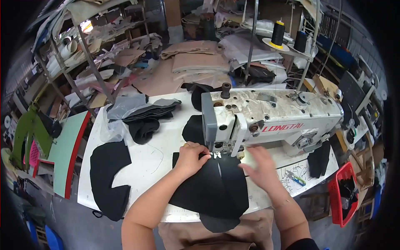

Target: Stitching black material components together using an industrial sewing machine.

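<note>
Black cut fabric [200,187] lies under the presser foot [216,155] of a white sewing machine [271,114] and hangs over the table's front edge. My left hand [191,159] is closed at the fabric, thumb and fingers together just left of the foot; the exact pinch is partly hidden. To the right of the needle area, my right hand [261,167] is slightly blurred, its thumb apart from the stretched fingers and nothing seen in it. A narrow pale gap runs down the fabric below the foot.
A curved black piece [106,179] rests at the table's left, below a stack of grey and black pieces [146,110]. Thread snips [296,178] lie at right. A red basket [343,196] stands beyond the right edge. Thread cones [278,34] stand behind the machine.
</note>
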